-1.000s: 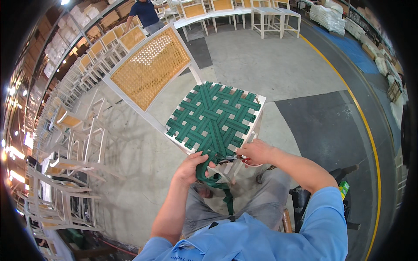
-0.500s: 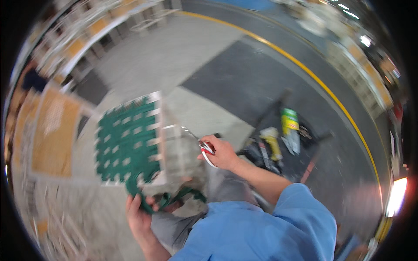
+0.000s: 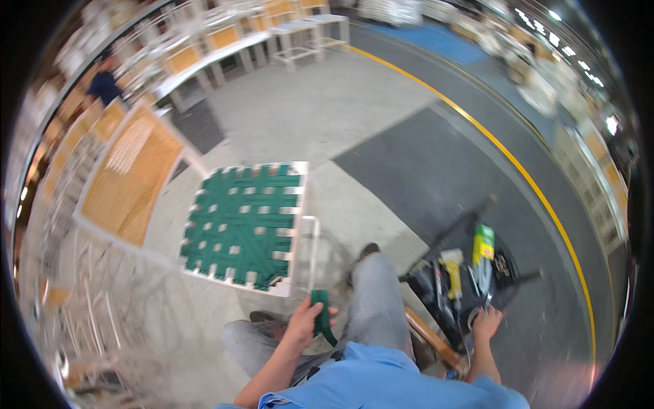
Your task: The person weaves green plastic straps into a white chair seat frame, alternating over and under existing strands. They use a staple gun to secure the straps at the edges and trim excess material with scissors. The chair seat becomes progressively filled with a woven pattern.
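Gripping a green strap [image 3: 320, 312], the left hand [image 3: 304, 320] is closed just below the chair seat [image 3: 242, 225], woven in green bands on a white frame. On the right, the right hand [image 3: 486, 323] reaches into a dark tool tray [image 3: 449, 300]; its grasp is unclear. A green-yellow package [image 3: 483, 243] stands there, on grey concrete floor [image 3: 320, 116].

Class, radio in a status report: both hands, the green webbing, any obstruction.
Left hand gripping green webbing strap below the woven chair seat. Right hand down among tools at right. Nothing between hand and seat.
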A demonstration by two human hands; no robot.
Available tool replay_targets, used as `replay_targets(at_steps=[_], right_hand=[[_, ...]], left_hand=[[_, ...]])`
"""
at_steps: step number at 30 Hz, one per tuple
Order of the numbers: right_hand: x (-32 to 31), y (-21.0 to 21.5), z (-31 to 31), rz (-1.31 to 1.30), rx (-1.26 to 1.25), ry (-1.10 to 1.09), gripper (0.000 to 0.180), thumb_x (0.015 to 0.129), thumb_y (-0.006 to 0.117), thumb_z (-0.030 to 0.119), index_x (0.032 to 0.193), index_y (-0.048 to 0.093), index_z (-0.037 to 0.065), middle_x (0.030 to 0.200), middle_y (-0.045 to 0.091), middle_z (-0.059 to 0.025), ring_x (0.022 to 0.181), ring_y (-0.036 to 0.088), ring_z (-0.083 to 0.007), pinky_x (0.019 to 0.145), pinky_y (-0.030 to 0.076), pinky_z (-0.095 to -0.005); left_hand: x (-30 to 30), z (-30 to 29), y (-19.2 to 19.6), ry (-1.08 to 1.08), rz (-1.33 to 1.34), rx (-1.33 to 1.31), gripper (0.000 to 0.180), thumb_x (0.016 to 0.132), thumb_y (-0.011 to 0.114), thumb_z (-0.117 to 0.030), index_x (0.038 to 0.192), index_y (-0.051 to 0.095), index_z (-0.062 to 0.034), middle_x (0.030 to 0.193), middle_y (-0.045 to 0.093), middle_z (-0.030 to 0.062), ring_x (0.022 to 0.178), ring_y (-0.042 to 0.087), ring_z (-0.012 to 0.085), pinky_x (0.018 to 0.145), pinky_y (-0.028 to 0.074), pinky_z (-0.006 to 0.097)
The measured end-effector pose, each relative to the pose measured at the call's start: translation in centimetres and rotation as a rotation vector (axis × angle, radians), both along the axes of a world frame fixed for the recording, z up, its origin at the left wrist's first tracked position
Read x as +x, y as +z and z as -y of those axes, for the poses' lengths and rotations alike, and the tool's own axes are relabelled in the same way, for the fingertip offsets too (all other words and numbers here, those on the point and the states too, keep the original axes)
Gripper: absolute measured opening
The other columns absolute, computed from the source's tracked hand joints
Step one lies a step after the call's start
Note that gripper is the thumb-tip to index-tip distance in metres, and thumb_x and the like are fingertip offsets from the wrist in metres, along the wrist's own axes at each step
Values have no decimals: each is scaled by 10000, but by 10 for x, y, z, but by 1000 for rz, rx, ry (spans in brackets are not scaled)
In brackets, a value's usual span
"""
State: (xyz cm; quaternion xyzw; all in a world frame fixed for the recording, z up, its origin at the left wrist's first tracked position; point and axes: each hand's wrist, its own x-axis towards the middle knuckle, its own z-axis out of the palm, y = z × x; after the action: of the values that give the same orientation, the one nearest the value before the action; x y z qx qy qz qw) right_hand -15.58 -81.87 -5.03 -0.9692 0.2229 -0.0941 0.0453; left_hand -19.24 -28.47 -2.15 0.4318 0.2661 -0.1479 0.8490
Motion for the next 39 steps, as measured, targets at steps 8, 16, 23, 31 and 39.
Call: replay_targets(at_steps=[8,16,23,31,39], right_hand=[[245,37,-251,249,691,889,269,920,716,91,1183,695,38,1037,687,-146,985,688,-304,875,538,-394],[427,89,-576,-19,465,1311,501,962,685,414,1301,678,45,1215,715,-191,1146,675,-374,976,525,-456],[442,58,-661,-646,359,1301,784,959,523,697,1201,737,-18,1251,706,-267,1204,661,-411,1023,496,-478],[416,21,-579,-598,485,1150,665,1047,495,570,1328,664,-9,1312,676,-268,1255,635,-412,1046,487,-466],[259,4,-512,-470,848,1073,606,1048,567,454,1453,515,6,1329,654,-284,1238,626,-429,1050,480,-475]], left_hand=[[15,5,0,229,-47,-98,505,1095,431,-77,1581,307,-139,1220,699,189,925,733,317,817,635,432],[26,-5,-5,358,-24,-357,487,1093,451,-91,1567,351,-133,1373,624,194,970,724,315,890,624,458],[20,12,-33,754,-99,-318,138,981,664,-99,1076,711,-11,913,744,91,744,715,247,689,620,425],[-37,-57,-6,786,-51,-163,353,1071,474,-62,1388,481,95,1244,700,212,943,723,331,863,612,470],[-82,-119,6,820,-108,32,296,1071,460,-69,1336,506,56,1196,717,193,877,743,335,822,634,470]])
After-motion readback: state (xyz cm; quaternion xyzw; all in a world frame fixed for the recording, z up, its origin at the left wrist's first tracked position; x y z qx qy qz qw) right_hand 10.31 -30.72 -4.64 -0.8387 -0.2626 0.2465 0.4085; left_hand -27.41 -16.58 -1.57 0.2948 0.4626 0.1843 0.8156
